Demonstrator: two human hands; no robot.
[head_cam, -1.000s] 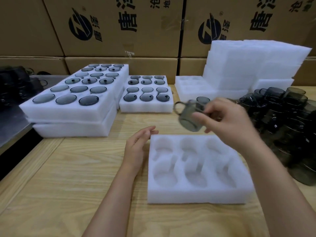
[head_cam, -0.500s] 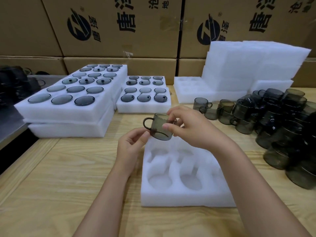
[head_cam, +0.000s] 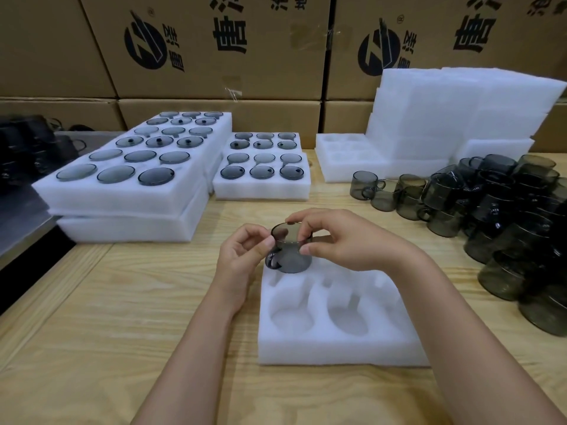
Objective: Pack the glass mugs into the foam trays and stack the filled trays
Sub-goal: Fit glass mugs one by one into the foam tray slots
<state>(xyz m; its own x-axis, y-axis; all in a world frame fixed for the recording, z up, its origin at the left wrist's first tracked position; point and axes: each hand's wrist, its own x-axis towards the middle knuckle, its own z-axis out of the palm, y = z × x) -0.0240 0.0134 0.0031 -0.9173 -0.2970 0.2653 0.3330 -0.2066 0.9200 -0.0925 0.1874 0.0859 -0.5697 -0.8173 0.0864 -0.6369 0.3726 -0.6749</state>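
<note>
Mug (head_cam: 290,250) is the story in the head view: smoky grey glass, upright, right at the far-left pocket of the tray (head_cam: 337,348), with its handle turned to the near left. I cannot tell whether its base is fully down, because the mug's own body hides the pocket floor. The right grip (head_cam: 346,240) is closed on the rim, fingertips pinching from above and thumb on the near side. The left grip (head_cam: 242,256) is on the mug too, curled fingers and thumb at the handle side. The tray lies on the tabletop (head_cam: 122,302) straight ahead, and its other visible pockets are bare. Its right part is hidden under the right forearm.

Off to the right, loose mugs (head_cam: 491,210) crowd the tabletop, some piled on others. At far left, filled trays (head_cam: 129,191) sit stacked. A foam stack (head_cam: 460,111) stands at far right against the boxes (head_cam: 214,41).

Now the danger, as I read it. That handle needs its side slot, and if it's off line, pushing down would wedge the glass on the foam or tip it. A fingertip pinch on a smooth glass rim could slip. The tray looks light, so a sideways shove might skid it. And the right forearm passes near those piled mugs, so a wide swing for another one could topple them.
</note>
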